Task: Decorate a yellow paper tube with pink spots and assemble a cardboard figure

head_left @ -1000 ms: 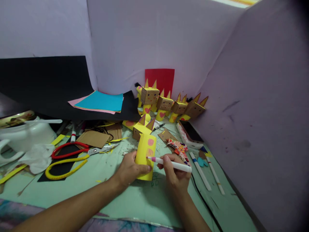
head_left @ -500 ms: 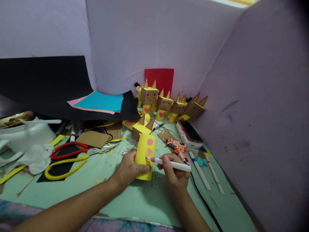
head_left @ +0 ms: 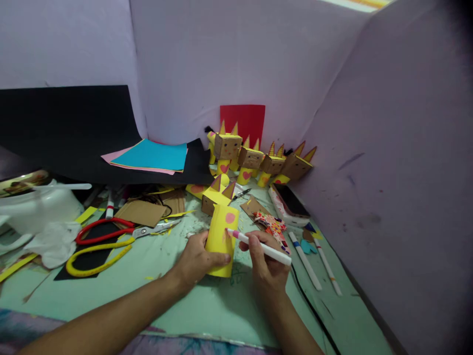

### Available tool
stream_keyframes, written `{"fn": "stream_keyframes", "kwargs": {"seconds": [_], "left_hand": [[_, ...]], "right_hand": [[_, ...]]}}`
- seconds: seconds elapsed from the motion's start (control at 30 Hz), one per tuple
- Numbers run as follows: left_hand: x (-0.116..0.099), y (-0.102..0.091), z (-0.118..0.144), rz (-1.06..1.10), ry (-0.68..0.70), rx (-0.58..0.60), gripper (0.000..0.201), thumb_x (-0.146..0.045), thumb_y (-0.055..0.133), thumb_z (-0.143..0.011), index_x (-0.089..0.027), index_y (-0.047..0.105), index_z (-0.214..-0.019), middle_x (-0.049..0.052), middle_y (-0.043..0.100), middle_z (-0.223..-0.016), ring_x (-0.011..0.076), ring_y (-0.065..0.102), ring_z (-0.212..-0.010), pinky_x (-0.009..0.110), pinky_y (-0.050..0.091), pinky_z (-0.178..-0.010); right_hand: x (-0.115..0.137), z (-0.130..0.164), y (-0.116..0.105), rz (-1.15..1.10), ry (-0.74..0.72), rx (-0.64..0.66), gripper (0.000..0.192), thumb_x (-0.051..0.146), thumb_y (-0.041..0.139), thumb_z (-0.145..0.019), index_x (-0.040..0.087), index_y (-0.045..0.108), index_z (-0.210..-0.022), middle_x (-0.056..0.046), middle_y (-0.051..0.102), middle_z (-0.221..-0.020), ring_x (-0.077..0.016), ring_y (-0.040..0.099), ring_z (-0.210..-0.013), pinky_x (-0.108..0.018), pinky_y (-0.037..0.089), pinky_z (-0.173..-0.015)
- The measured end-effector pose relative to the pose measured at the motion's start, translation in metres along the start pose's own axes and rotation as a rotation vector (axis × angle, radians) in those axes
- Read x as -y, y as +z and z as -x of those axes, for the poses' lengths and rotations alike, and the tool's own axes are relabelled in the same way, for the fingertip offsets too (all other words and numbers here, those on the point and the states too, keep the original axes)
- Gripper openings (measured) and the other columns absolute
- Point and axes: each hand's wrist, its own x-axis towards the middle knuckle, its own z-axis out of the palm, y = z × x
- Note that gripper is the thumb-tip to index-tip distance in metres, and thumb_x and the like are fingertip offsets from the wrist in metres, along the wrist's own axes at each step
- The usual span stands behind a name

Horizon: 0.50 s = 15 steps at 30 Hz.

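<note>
My left hand is wrapped around a yellow paper tube, its thumb lying across the lower front. The tube stands slightly tilted above the table and bears a round pink spot near its top. In my right hand is a white marker with a pink tip, held like a pen. Its tip touches or nearly touches the tube just below the spot, beside faint pinkish marks. Right behind the tube lies a yellow figure with a cardboard box head and pointed ears.
Several similar figures stand at the back before a red sheet. Scissors, cardboard pieces and coloured paper lie left. Markers, a phone and a black cable are right.
The marker tip has moved up a little on the tube, toward the upper pink spot. My left hand keeps its hold in nearly the same place.
</note>
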Motion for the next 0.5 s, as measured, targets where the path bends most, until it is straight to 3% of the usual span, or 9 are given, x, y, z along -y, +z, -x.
{"fn": "stream_keyframes", "kwargs": {"seconds": [0.5], "left_hand": [[0.0014, -0.0002, -0.0010, -0.001, 0.003, -0.002, 0.044, -0.023, 0.074, -0.048, -0.009, 0.063, -0.088, 0.002, 0.066, -0.069, 0.0141, 0.055, -0.059, 0.024, 0.044, -0.053]], "right_hand": [[0.0005, 0.0044, -0.0014, -0.028, 0.143, 0.022, 0.028, 0.039, 0.058, -0.082, 0.017, 0.063, -0.065, 0.000, 0.063, -0.054, -0.0139, 0.060, -0.049, -0.024, 0.044, -0.049]]}}
